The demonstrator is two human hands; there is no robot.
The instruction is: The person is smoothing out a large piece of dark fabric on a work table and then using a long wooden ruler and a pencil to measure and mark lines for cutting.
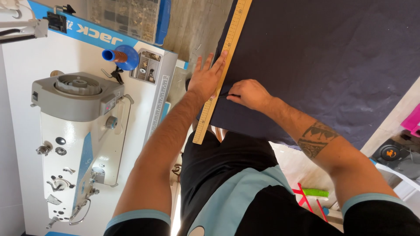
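Wooden ruler (222, 72) pinned flat by your left hand (205, 78), fingers spread, gripping nothing; right hand (248, 94) pinches closed on dark fabric (323, 61) beside it.

Head camera looks steeply down, close over the worktable (192, 30).

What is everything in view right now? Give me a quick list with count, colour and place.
Wooden ruler: one, yellow-tan, along the fabric's left edge, under the left hand.
Dark fabric: one, navy-black, spread across the upper right.
Sewing machine: one, white and grey, on the white table at left.
Thread cone: one, orange on a blue holder, above the machine.
Parts organiser: one, clear with blue edge, top centre.
Green and red tools: on the floor at lower right; kind unclear.
Left hand: flat, pressing the ruler.
Right hand: fingers pinched on the fabric beside the ruler.
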